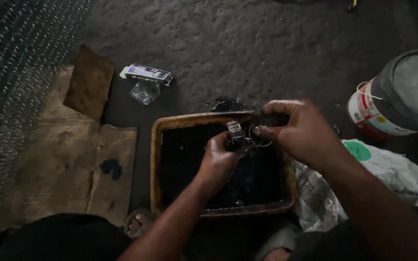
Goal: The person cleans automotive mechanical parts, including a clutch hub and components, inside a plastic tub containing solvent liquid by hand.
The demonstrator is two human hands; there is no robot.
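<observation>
Currently left hand [218, 162] clenched on oily metal part [234, 135] above tray [156, 159]; right hand [300, 131] pinches wire ring [260, 140]. Risk: slick grip, part drops, dark liquid splashes cardboard [73, 169] beside tray.

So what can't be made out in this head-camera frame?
- Small greasy metal part: gripped by left hand and right hand; fingers, grime and dim light hide its shape.
- Rectangular rusty tray: dark contents unreadable.
- Red-and-white paint can: cut off by the right edge.
</observation>
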